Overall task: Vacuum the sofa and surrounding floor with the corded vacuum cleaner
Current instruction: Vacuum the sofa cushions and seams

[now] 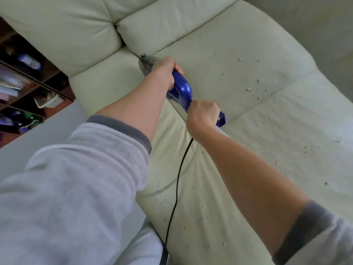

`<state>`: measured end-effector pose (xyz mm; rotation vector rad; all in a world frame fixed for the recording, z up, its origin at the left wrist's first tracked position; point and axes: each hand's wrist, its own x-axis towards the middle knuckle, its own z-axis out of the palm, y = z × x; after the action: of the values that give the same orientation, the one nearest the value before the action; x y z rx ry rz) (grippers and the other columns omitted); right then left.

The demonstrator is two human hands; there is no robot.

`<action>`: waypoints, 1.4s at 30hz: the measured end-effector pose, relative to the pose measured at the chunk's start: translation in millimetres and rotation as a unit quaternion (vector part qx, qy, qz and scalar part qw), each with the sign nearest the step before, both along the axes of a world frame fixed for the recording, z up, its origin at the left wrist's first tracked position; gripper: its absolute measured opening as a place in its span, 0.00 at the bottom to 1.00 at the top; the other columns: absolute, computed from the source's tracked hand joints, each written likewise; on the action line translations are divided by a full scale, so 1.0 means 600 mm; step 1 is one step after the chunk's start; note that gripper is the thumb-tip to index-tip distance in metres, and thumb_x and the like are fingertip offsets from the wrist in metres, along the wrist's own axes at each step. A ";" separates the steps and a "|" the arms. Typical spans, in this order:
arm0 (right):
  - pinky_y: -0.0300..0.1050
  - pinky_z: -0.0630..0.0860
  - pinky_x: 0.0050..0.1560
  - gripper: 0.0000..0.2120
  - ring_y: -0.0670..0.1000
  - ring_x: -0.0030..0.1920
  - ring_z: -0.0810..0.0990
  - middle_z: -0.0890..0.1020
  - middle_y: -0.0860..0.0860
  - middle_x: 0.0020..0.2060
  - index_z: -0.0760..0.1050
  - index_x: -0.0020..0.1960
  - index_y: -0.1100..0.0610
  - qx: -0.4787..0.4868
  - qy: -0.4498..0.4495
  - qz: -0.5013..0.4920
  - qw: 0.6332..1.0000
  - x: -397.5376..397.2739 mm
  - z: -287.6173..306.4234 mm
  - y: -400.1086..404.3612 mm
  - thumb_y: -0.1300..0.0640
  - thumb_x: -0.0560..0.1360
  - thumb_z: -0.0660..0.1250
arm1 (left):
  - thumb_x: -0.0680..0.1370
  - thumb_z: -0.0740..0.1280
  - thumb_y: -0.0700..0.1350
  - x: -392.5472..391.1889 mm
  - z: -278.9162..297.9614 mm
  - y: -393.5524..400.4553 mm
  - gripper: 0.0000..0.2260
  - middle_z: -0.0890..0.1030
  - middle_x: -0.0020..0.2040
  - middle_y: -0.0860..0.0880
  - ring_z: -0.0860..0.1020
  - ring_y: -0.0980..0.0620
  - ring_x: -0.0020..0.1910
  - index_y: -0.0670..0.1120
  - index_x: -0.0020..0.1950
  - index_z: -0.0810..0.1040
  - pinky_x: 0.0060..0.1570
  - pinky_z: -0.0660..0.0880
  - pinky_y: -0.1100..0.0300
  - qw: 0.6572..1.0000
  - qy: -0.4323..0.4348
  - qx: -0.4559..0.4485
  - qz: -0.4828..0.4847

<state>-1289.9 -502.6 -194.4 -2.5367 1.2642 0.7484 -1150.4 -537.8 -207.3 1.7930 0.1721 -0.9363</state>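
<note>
A blue hand-held vacuum cleaner [181, 91] lies across the pale green sofa seat [219, 64]. Its grey nozzle [146, 62] points into the crease where seat meets back cushions. My left hand [165, 72] grips the front of the blue body. My right hand [203, 116] grips the rear handle. A black cord [176, 190] runs from the handle down over the seat front. Crumbs [256, 87] are scattered over the right seat cushions.
The sofa's back cushions [76, 29] fill the top left. A dark wooden shelf [28, 88] with bottles and boxes stands at the far left, beyond the sofa arm. Grey floor [38, 136] lies between the shelf and the sofa. A grey wall [315, 25] is at top right.
</note>
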 end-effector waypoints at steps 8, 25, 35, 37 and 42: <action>0.44 0.69 0.28 0.15 0.55 0.29 0.73 0.75 0.53 0.34 0.71 0.48 0.58 0.014 0.014 0.024 0.999 0.097 -0.024 -0.019 0.72 0.65 0.59 | 0.60 0.51 0.34 0.093 -0.011 -0.032 0.16 0.68 0.15 0.49 0.66 0.51 0.14 0.43 0.11 0.63 0.23 0.64 0.69 0.998 0.021 0.039 -0.037; 0.42 0.70 0.30 0.11 0.56 0.36 0.82 0.75 0.51 0.34 0.73 0.53 0.58 -0.038 0.096 0.106 0.989 0.106 0.032 0.010 0.67 0.73 0.61 | 0.77 0.57 0.37 0.128 0.011 0.021 0.16 0.65 0.15 0.51 0.64 0.54 0.13 0.45 0.29 0.61 0.19 0.64 0.67 0.984 0.157 -0.086 0.002; 0.39 0.75 0.41 0.13 0.52 0.39 0.82 0.77 0.48 0.37 0.76 0.53 0.56 -0.083 0.087 0.049 0.992 0.071 0.103 0.175 0.67 0.71 0.63 | 0.76 0.54 0.34 0.083 0.108 0.168 0.15 0.63 0.16 0.52 0.61 0.55 0.12 0.46 0.30 0.60 0.19 0.63 0.70 0.971 0.200 -0.126 -0.023; 0.40 0.75 0.39 0.14 0.54 0.39 0.82 0.76 0.49 0.36 0.75 0.53 0.55 -0.077 0.069 0.008 0.995 0.046 0.123 0.229 0.68 0.71 0.62 | 0.73 0.54 0.34 0.053 0.119 0.199 0.15 0.65 0.16 0.50 0.63 0.53 0.13 0.43 0.27 0.62 0.27 0.68 0.64 0.977 0.163 -0.108 -0.080; 0.42 0.67 0.42 0.12 0.54 0.48 0.79 0.80 0.51 0.49 0.74 0.55 0.55 -0.065 -0.020 -0.112 0.991 -0.023 0.174 0.370 0.65 0.76 0.58 | 0.70 0.54 0.33 -0.031 0.149 0.270 0.19 0.67 0.15 0.46 0.67 0.50 0.14 0.42 0.18 0.63 0.28 0.67 0.62 0.973 0.087 -0.083 -0.197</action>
<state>-1303.5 -280.8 -90.1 -2.4366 1.5992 0.5809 -1168.9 -375.7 -118.1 1.6166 -0.1574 -1.3494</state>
